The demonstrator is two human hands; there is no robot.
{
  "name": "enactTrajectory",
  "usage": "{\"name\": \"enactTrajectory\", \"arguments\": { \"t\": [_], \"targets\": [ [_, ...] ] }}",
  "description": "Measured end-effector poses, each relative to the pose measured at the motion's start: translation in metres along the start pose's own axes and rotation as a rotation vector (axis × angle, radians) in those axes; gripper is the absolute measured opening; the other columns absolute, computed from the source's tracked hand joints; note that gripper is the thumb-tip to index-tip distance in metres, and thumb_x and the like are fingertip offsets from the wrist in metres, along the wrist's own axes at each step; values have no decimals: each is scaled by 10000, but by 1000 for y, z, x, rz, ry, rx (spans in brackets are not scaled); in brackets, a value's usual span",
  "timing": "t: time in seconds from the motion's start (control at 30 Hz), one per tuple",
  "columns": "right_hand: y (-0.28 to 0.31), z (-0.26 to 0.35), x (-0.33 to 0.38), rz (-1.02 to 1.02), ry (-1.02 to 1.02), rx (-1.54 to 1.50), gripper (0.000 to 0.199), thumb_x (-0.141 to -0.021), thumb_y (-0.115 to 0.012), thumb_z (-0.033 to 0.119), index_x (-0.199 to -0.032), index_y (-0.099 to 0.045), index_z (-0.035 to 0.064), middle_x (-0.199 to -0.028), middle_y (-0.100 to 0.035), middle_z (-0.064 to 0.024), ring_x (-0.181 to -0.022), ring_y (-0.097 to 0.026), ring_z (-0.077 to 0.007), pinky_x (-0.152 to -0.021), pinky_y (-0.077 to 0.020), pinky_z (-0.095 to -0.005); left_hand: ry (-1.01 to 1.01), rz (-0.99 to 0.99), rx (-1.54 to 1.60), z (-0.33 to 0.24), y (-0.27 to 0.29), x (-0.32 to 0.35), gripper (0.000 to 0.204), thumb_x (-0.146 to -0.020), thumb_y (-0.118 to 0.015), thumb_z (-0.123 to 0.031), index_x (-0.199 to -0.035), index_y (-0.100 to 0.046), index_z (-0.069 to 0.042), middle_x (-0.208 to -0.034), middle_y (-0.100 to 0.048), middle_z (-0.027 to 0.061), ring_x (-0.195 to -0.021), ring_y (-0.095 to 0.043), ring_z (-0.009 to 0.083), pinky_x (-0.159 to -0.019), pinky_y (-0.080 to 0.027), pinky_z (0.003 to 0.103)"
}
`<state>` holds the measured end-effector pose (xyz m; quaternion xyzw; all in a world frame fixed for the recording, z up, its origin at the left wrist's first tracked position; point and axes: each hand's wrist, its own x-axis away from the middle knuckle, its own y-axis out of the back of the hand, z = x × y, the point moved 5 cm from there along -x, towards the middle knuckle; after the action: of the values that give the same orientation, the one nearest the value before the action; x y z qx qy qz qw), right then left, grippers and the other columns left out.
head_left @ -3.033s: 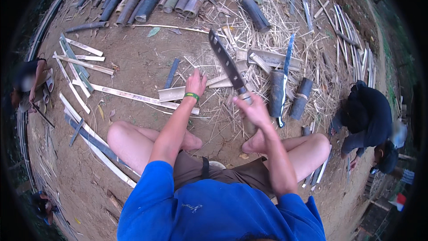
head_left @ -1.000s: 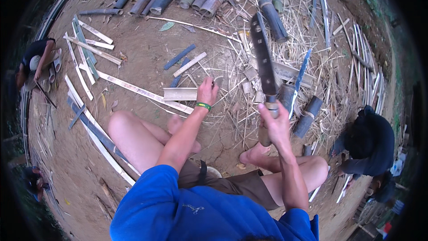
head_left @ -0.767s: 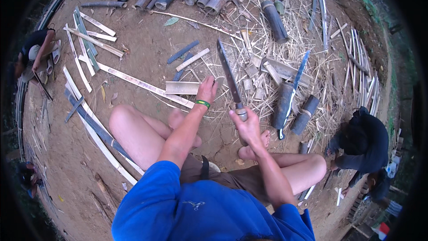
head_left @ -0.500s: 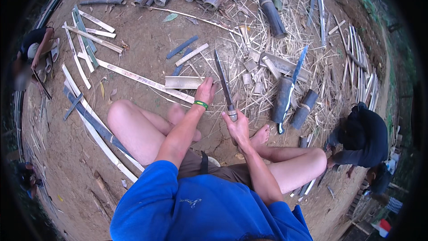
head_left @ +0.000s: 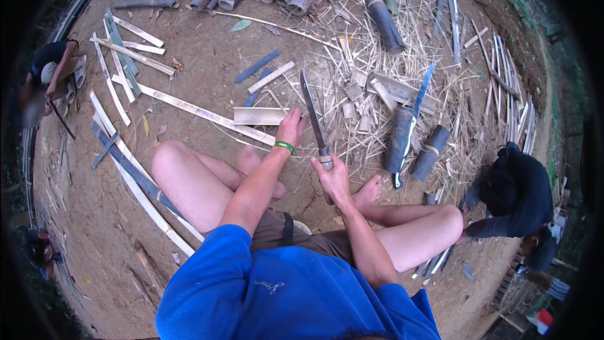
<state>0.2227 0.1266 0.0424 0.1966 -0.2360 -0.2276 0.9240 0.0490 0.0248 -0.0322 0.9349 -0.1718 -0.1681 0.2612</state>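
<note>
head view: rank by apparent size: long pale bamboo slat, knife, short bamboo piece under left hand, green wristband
1. long pale bamboo slat
2. knife in the right hand
3. short bamboo piece at the left hand; close to the knife, fisheye makes it unsure
4. green wristband

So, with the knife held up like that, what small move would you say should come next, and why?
Probably bring the blade down onto the end of the short bamboo slat. The left hand already rests on that end, steadying it, and the right hand holds the knife by its handle just beside it. Keep the left fingers clear of the edge.
</note>
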Motion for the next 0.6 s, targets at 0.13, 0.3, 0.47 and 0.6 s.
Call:
{"name": "enactTrajectory", "arguments": {
  "t": [0.13,0.3,0.47,0.6],
  "targets": [
    [-1,3,0,30,-40,36,392,-899,-770,374,-998,-688,4,-713,-673,-182,-670,-666,-334,-683,-515,-470,-6,-1,-13,2,2,-1,166,-937,-659,-79,-1054,-573,1,-977,-629,255,-908,-637,480,-746,-501,518],
    [-4,-8,-2,-2,-8,39,379,-902,-762,363,-986,-663,6,-755,-689,-217,-734,-689,-411,-713,-522,-496,80,26,151,2,9,-3,202,-938,-683,-165,-1041,-669,8,-894,-708,216,-817,-720,358,-732,-549,429],
    [-8,-8,-7,29,4,54,400,-903,-761,372,-1030,-669,4,-802,-704,-231,-787,-708,-419,-732,-531,-497,229,42,183,13,11,-11,247,-966,-693,-239,-970,-715,7,-797,-727,161,-700,-706,241,-675,-546,373],
    [-4,-15,-9,16,53,54,439,-897,-767,390,-1113,-682,17,-798,-711,-229,-783,-719,-415,-731,-543,-494,337,148,281,21,7,-16,259,-971,-701,-267,-989,-735,-11,-800,-742,102,-699,-664,139,-646,-524,323]
  ]
}}
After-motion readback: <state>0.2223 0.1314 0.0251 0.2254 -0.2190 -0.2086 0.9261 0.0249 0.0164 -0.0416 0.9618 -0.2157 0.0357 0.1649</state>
